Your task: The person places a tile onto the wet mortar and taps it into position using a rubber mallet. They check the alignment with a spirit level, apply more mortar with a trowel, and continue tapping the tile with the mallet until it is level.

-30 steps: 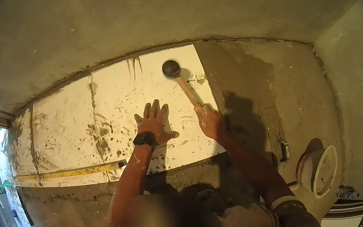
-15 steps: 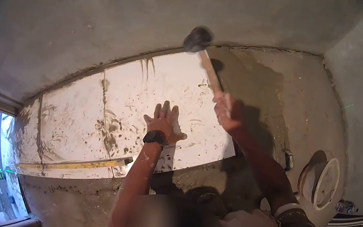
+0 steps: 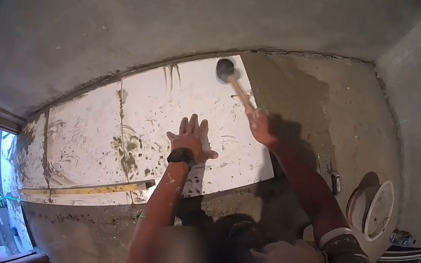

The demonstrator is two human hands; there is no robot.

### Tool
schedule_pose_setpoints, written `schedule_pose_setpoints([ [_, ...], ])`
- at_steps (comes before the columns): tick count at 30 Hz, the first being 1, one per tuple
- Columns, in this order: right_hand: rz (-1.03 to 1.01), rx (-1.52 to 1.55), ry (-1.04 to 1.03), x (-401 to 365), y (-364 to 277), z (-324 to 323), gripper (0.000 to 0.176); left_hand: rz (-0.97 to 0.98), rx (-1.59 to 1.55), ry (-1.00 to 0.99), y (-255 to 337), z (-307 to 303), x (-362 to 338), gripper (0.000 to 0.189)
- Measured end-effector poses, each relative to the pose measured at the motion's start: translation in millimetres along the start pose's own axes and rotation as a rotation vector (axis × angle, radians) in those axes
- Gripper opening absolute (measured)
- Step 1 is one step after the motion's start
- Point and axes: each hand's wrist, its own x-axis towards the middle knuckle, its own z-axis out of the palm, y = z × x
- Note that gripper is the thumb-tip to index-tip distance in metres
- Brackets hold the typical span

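and here's the right hand (image 3: 261,128), closed around the low end of a wooden-handled, round, black-headed mallet (image 3: 225,70), its head at the far right corner of a white, mud-spattered rectangular tile (image 3: 171,104); touching or not, can't tell! the left hand (image 3: 188,143) lies flat on the tile, fingers spread, gripping nothing. the mallet looks head-heavy, best held low; the tile stiff, brittle, likely slick, best steadied flat-palmed. a rough grey wall (image 3: 184,13) crowds the far edge; room opens rightward over brown floor (image 3: 355,109).
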Motion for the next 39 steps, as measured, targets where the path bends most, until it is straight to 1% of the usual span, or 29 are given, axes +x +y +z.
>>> schedule_pose_setpoints([
  [4,0.011,-0.003,-0.017,0,-5,1,0.042,-0.036,0.024,-0.035,1,1,1,0.121],
  [6,-0.152,-0.010,0.058,-7,7,14,0.043,-0.015,0.017,-0.018,-2,4,0,0.121],
  [7,-0.169,-0.005,0.045,-15,-3,10,0.043,-0.035,0.011,-0.014,-2,3,-1,0.121],
  [9,-0.290,0.204,-0.007,-34,-24,-4,0.041,-0.016,-0.033,0.004,0,3,-3,0.120],
  [11,-0.285,0.231,-0.033,-36,-49,-8,0.038,-0.007,-0.046,0.030,-1,3,-7,0.121],
  [13,-0.342,0.259,-0.001,-32,-71,-13,0.035,-0.010,-0.054,0.039,-2,6,-5,0.120],
  [14,-0.380,0.258,-0.007,-28,-76,-11,0.034,-0.024,-0.054,0.039,-3,6,-4,0.120],
  [17,-0.395,0.242,-0.056,-14,-75,12,0.035,-0.037,-0.056,0.027,-1,2,-6,0.120],
  [18,-0.423,0.057,-0.033,-6,-62,28,0.037,-0.033,-0.059,0.008,-1,1,-7,0.118],
  [19,-0.432,0.058,-0.041,-5,-59,33,0.037,-0.027,-0.063,-0.010,0,-2,-9,0.116],
  [21,-0.314,-0.010,-0.174,-6,-59,38,0.039,-0.038,-0.065,-0.019,0,-3,-11,0.117],
  [22,-0.336,0.068,-0.088,-9,-61,37,0.040,-0.026,-0.066,0.000,-1,0,-11,0.117],
  [23,-0.347,0.070,-0.092,-13,-63,34,0.040,-0.017,-0.067,0.025,-2,0,-11,0.117],
  [24,-0.360,0.157,-0.061,-19,-63,29,0.041,-0.018,-0.071,0.047,-2,2,-11,0.121],
  [25,-0.373,0.243,-0.034,-24,-61,26,0.042,-0.031,-0.079,0.050,-1,3,-12,0.121],
  [27,-0.396,0.245,-0.042,-33,-61,18,0.039,-0.025,-0.079,0.070,-3,2,-12,0.121],
  [28,-0.282,0.316,-0.097,-39,-69,7,0.037,-0.024,-0.096,0.080,-5,2,-14,0.122],
  [29,-0.168,0.384,-0.149,-43,-76,-3,0.034,-0.044,-0.105,0.094,-6,3,-15,0.122],
  [30,-0.269,0.408,-0.171,-43,-77,-9,0.033,-0.062,-0.111,0.122,-7,7,-16,0.123],
  [31,-0.290,0.406,-0.182,-42,-87,-14,0.033,-0.078,-0.115,0.148,-10,6,-17,0.125],
  [33,-0.402,0.541,-0.187,-42,-104,-21,0.036,-0.126,-0.177,0.163,-21,3,-14,0.128],
  [34,-0.407,0.634,-0.242,-35,-109,-18,0.037,-0.226,-0.197,0.187,-29,1,-11,0.130],
  [35,-0.413,0.630,-0.250,-31,-119,-14,0.037,-0.324,-0.217,0.209,-38,-2,-7,0.131],
  [37,-0.322,0.626,-0.238,-21,-141,-7,0.036,-0.429,-0.211,0.182,-58,-17,-6,0.137],
  [38,-0.387,0.480,-0.196,-10,-140,4,0.039,-0.446,-0.215,0.163,-67,-23,-6,0.138],
  [39,-0.395,0.479,-0.204,0,-138,20,0.039,-0.464,-0.218,0.138,-72,-29,-7,0.138],
])
